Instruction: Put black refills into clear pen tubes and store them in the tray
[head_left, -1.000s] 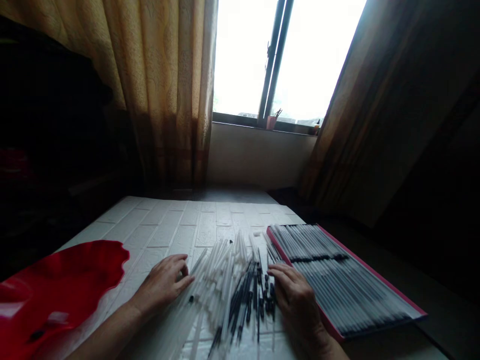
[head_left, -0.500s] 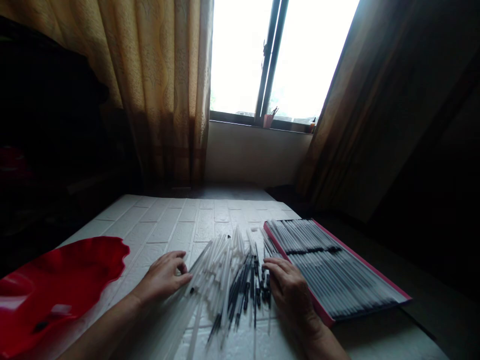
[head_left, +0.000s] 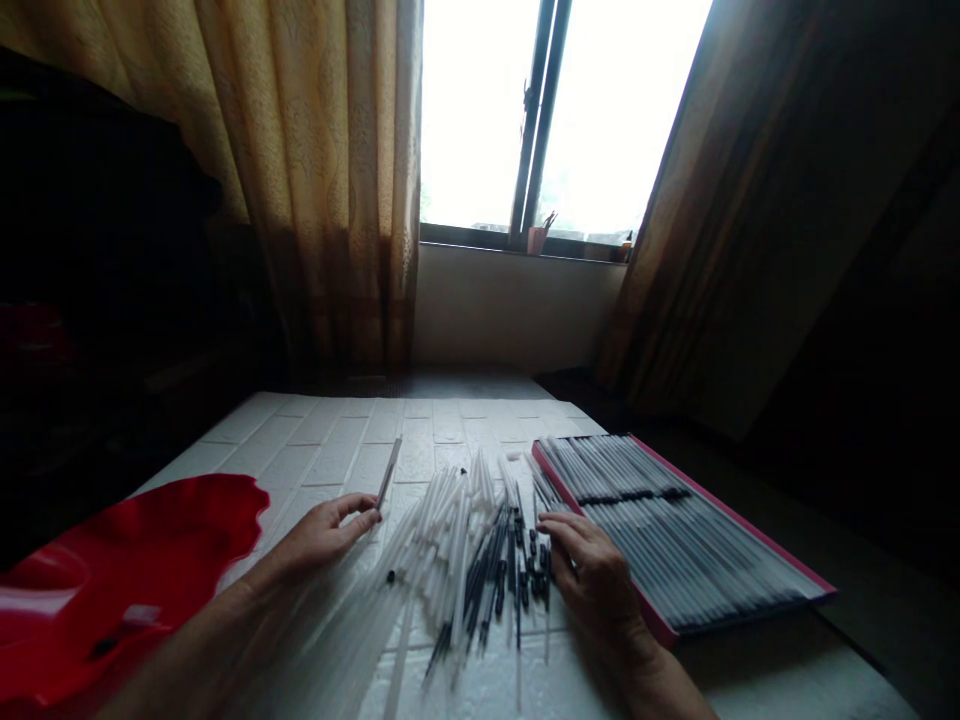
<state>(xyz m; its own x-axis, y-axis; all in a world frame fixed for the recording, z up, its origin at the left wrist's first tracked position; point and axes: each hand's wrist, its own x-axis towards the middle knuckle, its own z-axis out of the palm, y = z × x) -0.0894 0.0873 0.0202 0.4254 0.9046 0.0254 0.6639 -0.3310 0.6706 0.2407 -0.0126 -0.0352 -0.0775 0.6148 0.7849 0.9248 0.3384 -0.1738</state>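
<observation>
A loose heap of clear pen barrels lies on the bench, whose white cover has a brick pattern. Just left of the heap, the fingers of the left hand pinch a slim tube near its lower end, and it slants up and away from them. At the heap's right edge, the right hand rests low with fingers bent and fingertips beside black-ended pen parts; whether they grip one I cannot tell. Thin dark rods fan out along the right part of the heap. The barrels at its near left are blurred.

Right of the heap, beyond the right hand, a shallow pink-edged box holds two rows of pale pens with black ends, packed side by side. Well to the left of the heap sits a red dish with a wavy rim. Far behind the heap are a bright window and a patterned curtain, with a pink cup of thin sticks on the sill.
</observation>
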